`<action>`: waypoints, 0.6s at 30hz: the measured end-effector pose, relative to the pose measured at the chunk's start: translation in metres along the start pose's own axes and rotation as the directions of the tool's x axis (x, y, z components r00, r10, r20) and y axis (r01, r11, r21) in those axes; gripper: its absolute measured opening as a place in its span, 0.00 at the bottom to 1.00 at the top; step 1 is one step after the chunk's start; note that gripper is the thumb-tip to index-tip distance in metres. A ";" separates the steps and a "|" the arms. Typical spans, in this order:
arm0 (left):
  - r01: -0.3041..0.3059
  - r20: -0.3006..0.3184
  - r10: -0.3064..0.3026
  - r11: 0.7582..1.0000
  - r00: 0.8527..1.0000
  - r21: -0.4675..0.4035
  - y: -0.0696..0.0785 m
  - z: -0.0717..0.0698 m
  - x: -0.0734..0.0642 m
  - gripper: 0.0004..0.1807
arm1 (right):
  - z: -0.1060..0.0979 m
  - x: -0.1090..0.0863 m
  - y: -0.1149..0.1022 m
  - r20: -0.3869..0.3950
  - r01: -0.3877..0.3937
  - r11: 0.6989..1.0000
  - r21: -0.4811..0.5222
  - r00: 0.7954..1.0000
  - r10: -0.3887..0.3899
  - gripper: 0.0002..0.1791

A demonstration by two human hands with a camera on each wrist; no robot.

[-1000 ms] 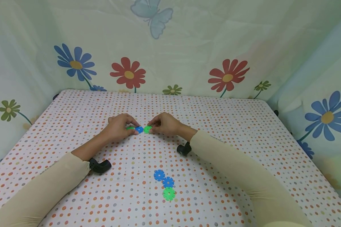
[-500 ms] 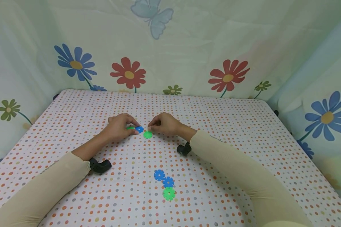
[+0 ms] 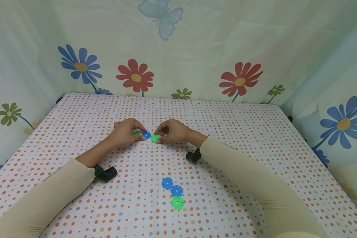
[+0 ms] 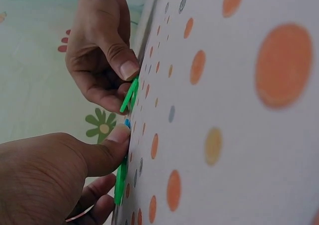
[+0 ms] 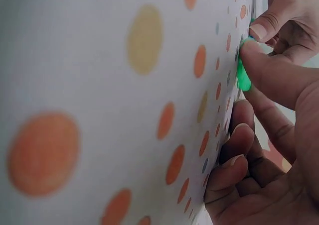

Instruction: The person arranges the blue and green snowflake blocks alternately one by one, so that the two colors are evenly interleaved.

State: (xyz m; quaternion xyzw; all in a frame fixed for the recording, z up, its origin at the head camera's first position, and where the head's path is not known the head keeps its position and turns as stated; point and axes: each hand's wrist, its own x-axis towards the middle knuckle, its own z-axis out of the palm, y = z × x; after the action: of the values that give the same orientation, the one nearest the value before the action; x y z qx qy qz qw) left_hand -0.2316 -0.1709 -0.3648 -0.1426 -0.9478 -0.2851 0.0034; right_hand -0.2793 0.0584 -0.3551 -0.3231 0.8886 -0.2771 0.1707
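My left hand (image 3: 125, 134) pinches a blue notched disc (image 3: 146, 135) between thumb and fingers, low over the cloth. A green notched disc (image 3: 137, 133) lies beside the blue one, partly hidden under that hand. Close on the right, my right hand (image 3: 175, 131) pinches another green notched disc (image 3: 155, 138) by its edge. In the left wrist view this right-hand disc (image 4: 130, 94) is tilted off the table. Whether it touches the blue disc is hard to tell. Thumb and fingers cover part of it (image 5: 243, 75) in the right wrist view.
Nearer on the dotted tablecloth (image 3: 137, 205) lies a short row of two blue discs (image 3: 167, 183) and a green disc (image 3: 177, 202), touching or joined. A black wrist device (image 3: 105, 173) hangs under each forearm. A flowered curtain (image 3: 196, 49) stands behind the table.
The green disc at my right hand dropped toward me and is now slightly raised again, with the thumb back on its near edge. My left hand stays in place with the blue disc.
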 end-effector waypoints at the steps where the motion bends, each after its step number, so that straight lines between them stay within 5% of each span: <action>1: 0.000 -0.001 0.000 1.000 1.000 -0.001 0.000 0.000 0.000 0.12 | 0.000 0.000 0.000 -0.003 -0.002 1.000 -0.001 1.000 0.002 0.15; 18: 0.003 -0.002 -0.003 1.000 1.000 0.003 0.000 0.001 0.000 0.12 | 0.000 0.000 0.001 -0.027 -0.015 1.000 -0.012 1.000 0.015 0.16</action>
State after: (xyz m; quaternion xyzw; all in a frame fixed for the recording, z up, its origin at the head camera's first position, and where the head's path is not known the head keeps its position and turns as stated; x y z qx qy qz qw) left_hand -0.2316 -0.1702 -0.3651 -0.1408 -0.9484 -0.2839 0.0044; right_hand -0.2793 0.0590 -0.3557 -0.3137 0.8950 -0.2746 0.1586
